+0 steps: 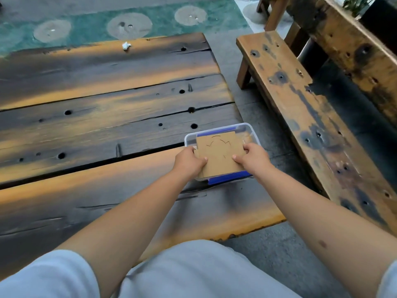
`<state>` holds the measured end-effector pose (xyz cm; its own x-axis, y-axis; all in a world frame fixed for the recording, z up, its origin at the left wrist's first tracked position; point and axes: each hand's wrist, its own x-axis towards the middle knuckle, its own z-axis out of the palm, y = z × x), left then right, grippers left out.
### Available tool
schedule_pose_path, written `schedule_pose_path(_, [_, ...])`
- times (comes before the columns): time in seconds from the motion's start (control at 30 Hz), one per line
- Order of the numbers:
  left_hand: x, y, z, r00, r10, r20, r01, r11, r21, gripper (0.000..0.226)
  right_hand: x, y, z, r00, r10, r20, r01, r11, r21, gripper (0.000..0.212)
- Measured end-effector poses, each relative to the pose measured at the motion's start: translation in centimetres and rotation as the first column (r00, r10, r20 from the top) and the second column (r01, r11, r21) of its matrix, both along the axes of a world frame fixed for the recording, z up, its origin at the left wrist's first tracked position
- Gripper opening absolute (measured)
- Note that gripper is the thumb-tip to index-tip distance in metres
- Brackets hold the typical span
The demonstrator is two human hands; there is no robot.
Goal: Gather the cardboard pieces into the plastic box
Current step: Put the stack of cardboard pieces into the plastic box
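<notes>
A flat brown cardboard piece (219, 153) with thin cut lines lies over the clear plastic box (247, 128), which has blue clips at its near and far ends. The box stands at the right edge of the wooden table. My left hand (189, 161) grips the cardboard's left edge, thumb on top. On the opposite edge my right hand (253, 158) holds it the same way. More cardboard edges show beneath the top piece; how many I cannot tell.
The dark and orange plank table (107, 100) stretches to the left and far side, with a crumpled white scrap (126, 45) near its far edge. A wooden bench (300, 108) runs along the right, across a narrow floor gap.
</notes>
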<state>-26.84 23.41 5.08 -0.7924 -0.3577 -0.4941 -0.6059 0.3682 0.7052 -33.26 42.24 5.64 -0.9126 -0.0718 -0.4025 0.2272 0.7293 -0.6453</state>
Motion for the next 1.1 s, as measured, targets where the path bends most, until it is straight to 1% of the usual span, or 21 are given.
schedule_pose_path(0.1, [-1.6, 0.9, -0.4, 0.997, -0.067, 0.033, 0.069, 0.995, -0.075, 0.036, -1.7, 0.4, -0.7, 1.000, 0.029, 0.006, -0.030, 0.992, 0.121, 0.043])
schedule_pose_path(0.23, [-3.6, 1.9, -1.3, 0.988, -0.120, 0.095, 0.129, 0.987, -0.097, 0.029, -3.6, 1.0, -1.8, 1.000, 0.020, 0.021, -0.023, 0.990, 0.140, 0.036])
schedule_pose_path(0.3, [-4.5, 2.1, -1.8, 0.985, -0.122, 0.124, 0.136, 0.984, -0.111, 0.029, -4.5, 0.9, -2.3, 0.999, 0.016, 0.043, -0.022, 0.989, 0.146, 0.039])
schedule_pose_path(0.47, [-5.8, 2.5, -3.2, 0.975, -0.130, 0.181, 0.157, 0.977, -0.142, 0.029, -5.8, 0.7, -4.0, 0.994, 0.031, 0.103, -0.052, 0.975, 0.217, 0.044])
schedule_pose_path(0.6, [-5.8, 3.0, -4.3, 0.958, -0.170, 0.232, 0.210, 0.964, -0.162, 0.033, -5.9, 0.7, -5.4, 0.989, 0.076, 0.128, -0.109, 0.955, 0.276, 0.039])
schedule_pose_path(0.77, [-5.8, 3.2, -5.8, 0.956, -0.151, 0.252, 0.193, 0.969, -0.154, 0.038, -6.1, 0.4, -6.9, 0.979, 0.109, 0.170, -0.162, 0.926, 0.342, 0.048])
schedule_pose_path(0.9, [-6.0, 3.3, -6.7, 0.948, -0.165, 0.272, 0.220, 0.958, -0.183, 0.037, -6.2, 0.3, -7.5, 0.977, 0.111, 0.181, -0.171, 0.917, 0.359, 0.039])
schedule_pose_path(1.0, [-6.4, 3.4, -6.8, 0.945, -0.164, 0.282, 0.225, 0.954, -0.197, 0.040, -6.5, 0.0, -7.5, 0.981, 0.108, 0.164, -0.166, 0.904, 0.395, 0.040])
schedule_pose_path(1.1, [-6.2, 3.7, -6.9, 0.934, -0.150, 0.325, 0.235, 0.943, -0.237, 0.046, -6.4, -0.3, -7.6, 0.984, 0.103, 0.146, -0.156, 0.891, 0.427, 0.046])
